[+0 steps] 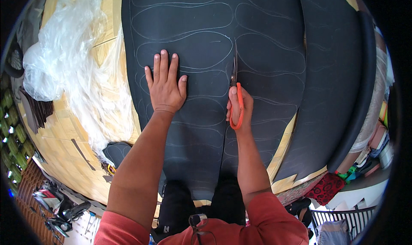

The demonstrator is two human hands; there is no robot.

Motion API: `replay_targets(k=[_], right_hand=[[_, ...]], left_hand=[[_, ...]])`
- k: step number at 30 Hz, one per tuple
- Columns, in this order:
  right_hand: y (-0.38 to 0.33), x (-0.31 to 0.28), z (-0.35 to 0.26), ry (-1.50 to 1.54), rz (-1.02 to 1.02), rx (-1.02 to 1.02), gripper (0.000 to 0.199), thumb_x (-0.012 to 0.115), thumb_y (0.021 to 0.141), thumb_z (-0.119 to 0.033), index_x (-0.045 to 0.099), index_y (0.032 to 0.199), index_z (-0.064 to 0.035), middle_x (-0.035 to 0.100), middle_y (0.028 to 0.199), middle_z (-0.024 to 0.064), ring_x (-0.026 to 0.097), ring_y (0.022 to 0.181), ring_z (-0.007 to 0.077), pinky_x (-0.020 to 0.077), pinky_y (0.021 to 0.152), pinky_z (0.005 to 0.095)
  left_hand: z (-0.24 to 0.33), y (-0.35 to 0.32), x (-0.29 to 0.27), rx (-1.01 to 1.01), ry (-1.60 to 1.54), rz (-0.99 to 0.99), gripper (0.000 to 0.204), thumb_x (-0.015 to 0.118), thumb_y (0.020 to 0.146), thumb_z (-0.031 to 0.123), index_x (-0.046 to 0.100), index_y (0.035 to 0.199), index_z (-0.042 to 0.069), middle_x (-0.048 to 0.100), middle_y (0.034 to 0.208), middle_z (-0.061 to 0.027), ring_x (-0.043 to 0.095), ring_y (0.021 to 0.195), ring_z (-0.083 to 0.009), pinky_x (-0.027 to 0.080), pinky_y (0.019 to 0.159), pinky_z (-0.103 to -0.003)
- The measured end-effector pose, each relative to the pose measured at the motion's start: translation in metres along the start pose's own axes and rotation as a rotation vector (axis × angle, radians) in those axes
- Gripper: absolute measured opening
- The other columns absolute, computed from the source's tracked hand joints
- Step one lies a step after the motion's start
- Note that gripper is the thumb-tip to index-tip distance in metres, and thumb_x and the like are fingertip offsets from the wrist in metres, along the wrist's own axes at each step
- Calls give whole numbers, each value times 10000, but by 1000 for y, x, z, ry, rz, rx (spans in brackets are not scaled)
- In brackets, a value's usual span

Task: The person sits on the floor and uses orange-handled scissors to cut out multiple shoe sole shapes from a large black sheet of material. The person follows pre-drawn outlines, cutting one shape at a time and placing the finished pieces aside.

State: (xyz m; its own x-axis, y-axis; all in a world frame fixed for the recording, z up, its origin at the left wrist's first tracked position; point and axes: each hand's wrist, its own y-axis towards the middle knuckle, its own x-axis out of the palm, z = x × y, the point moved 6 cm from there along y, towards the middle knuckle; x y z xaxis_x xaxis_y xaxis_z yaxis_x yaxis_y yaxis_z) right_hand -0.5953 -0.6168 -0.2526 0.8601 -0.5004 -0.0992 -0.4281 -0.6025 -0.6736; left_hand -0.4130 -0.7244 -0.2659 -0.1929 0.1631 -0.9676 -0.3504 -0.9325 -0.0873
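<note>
Your right hand (238, 110) covers most of the orange scissors (235, 100), so you see only one handle loop and part of the blades, and you cannot tell how far they are parted. The dark sheet (266, 26) runs off the far edge, its near end hidden behind your forearms and knees. Your left hand (165, 84) hides the chalk outlines (201, 52) beneath it. The clear plastic (64, 52) at far left is cut by the rim. Things at the near right corner are too small to identify.
</note>
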Motion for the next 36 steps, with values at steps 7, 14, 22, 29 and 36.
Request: replay_targets(k=[7, 14, 22, 29, 36], right_hand=[[17, 4, -20, -1, -23, -18, 387, 612, 937, -388, 532, 706, -87, 436, 559, -25, 403, 409, 43, 334, 354, 199], [35, 14, -34, 32, -3, -18, 405, 614, 933, -396, 526, 678, -93, 432, 540, -24, 404, 399, 50, 332, 348, 207], [58, 23, -55, 33, 38, -36, 458, 649, 900, -448, 511, 638, -98, 419, 503, -27, 407, 383, 60, 325, 346, 218], [84, 27, -77, 33, 4, -110, 485, 659, 893, -454, 497, 600, -101, 417, 497, -26, 408, 379, 59, 316, 342, 217], [107, 32, -93, 14, 15, -130, 523, 666, 874, -492, 482, 581, -100, 414, 498, -18, 409, 378, 71, 318, 343, 228]], left_hand=[[1, 0, -1, 4, 5, 0, 576, 461, 926, 341, 390, 1459, 131, 261, 1563, -122, 202, 1459, -303, 98, 1167, -539], [2, 0, -1, 4, 29, -22, 584, 467, 931, 357, 383, 1461, 128, 256, 1564, -126, 200, 1459, -307, 96, 1167, -548], [2, 2, -1, 3, 35, -45, 597, 465, 931, 367, 376, 1461, 108, 243, 1567, -137, 188, 1462, -311, 92, 1165, -557], [2, 3, -2, -1, 23, -62, 597, 472, 928, 362, 381, 1457, 98, 247, 1564, -147, 187, 1461, -321, 93, 1162, -562], [1, 2, -2, 0, 5, -62, 602, 479, 929, 361, 370, 1466, 111, 241, 1566, -143, 186, 1462, -316, 91, 1162, -567]])
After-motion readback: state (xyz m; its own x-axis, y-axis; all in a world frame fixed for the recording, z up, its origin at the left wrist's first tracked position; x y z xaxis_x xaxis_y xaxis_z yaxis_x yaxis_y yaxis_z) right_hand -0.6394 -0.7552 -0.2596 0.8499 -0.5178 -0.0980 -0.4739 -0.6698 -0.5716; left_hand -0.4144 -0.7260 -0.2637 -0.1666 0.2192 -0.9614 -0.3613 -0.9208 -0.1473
